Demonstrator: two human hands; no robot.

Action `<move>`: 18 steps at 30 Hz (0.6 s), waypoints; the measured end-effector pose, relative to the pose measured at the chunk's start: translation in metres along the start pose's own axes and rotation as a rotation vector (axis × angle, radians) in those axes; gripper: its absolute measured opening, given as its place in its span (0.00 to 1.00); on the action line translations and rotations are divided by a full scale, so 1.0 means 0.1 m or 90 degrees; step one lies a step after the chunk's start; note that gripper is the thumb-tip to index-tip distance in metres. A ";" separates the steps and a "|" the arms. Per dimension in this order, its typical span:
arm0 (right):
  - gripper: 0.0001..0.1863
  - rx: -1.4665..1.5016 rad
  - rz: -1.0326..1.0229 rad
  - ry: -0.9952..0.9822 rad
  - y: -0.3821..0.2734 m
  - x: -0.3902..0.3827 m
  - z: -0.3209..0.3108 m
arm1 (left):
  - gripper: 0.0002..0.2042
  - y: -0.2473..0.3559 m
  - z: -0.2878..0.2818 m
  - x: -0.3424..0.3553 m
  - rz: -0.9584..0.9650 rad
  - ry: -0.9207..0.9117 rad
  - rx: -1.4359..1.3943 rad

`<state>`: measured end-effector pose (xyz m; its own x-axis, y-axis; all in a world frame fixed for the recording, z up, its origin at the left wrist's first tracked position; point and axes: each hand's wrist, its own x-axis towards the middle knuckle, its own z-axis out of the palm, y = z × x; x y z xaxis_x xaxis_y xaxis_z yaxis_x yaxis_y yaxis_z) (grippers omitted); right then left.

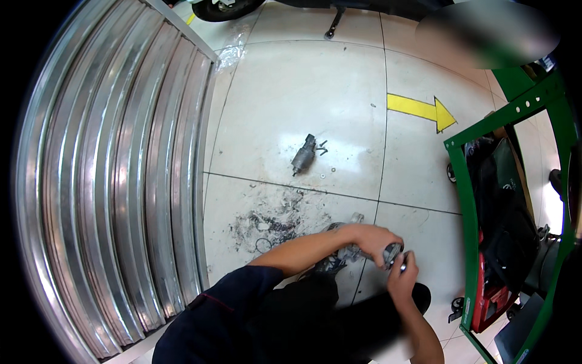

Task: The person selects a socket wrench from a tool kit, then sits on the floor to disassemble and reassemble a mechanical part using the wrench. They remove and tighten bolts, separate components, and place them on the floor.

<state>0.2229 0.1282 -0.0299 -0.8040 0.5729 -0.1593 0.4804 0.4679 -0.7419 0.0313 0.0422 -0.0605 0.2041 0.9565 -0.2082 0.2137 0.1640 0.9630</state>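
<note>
My left hand (377,241) is closed around a grey metal part (393,251), its rounded end showing past the fingers. Close against that end, my right hand (402,278) pinches a small shiny metal piece (404,266); its kind is too small to make out. Beneath my left forearm lies more greyish, dirty metalwork (350,252), partly hidden by the arm. Farther off on the floor rests a dark cylindrical unit like a small motor (304,156). Several thin bolts (322,147) lie beside it, with a small washer (323,176) nearby.
Black grime (267,219) and a thin ring (263,245) mark the tiled floor on the left. A ribbed metal shutter (127,170) borders the left side. At right stands a green wheeled frame (458,182) holding dark items. A vehicle wheel (221,9) shows at the far edge.
</note>
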 end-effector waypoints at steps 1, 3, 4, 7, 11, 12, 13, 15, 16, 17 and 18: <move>0.15 0.017 0.084 -0.029 -0.27 0.10 -0.07 | 0.35 0.07 -0.05 -0.04 -0.046 0.008 0.034; 0.15 0.101 0.249 -0.094 -0.09 0.19 -0.10 | 0.36 0.03 0.04 0.02 -0.062 0.048 0.080; 0.16 0.167 0.351 -0.124 -0.07 0.22 -0.11 | 0.36 0.03 0.06 0.05 -0.065 0.068 0.108; 0.13 -0.054 0.118 -0.145 -0.10 0.06 -0.18 | 0.36 0.01 0.15 0.00 -0.037 0.090 0.120; 0.09 -0.243 -0.598 -0.257 0.01 0.20 -0.33 | 0.34 0.02 0.12 -0.09 0.021 -0.053 0.070; 0.09 -0.215 -0.541 -0.248 0.07 0.09 -0.34 | 0.33 0.03 0.24 -0.10 0.017 -0.034 0.054; 0.09 -0.181 -0.497 -0.213 0.10 0.11 -0.27 | 0.33 0.06 0.18 -0.13 0.004 -0.018 0.064; 0.10 -0.160 -0.419 -0.116 0.08 0.05 -0.17 | 0.33 0.11 0.10 -0.15 -0.041 -0.020 0.073; 0.10 -0.089 -0.238 -0.098 -0.01 0.07 -0.11 | 0.33 0.11 0.07 -0.13 -0.057 0.012 0.088; 0.11 -0.014 -0.049 -0.076 -0.11 0.01 -0.05 | 0.34 0.12 0.09 -0.11 -0.073 0.035 0.099; 0.12 0.065 0.141 -0.050 -0.19 -0.03 -0.03 | 0.35 0.13 0.09 -0.10 -0.088 0.054 0.111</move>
<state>0.2171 0.1202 -0.0135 -0.7099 0.5980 -0.3721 0.6127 0.2637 -0.7451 0.0407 0.0327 -0.0470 0.0815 0.9462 -0.3132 0.3974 0.2573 0.8808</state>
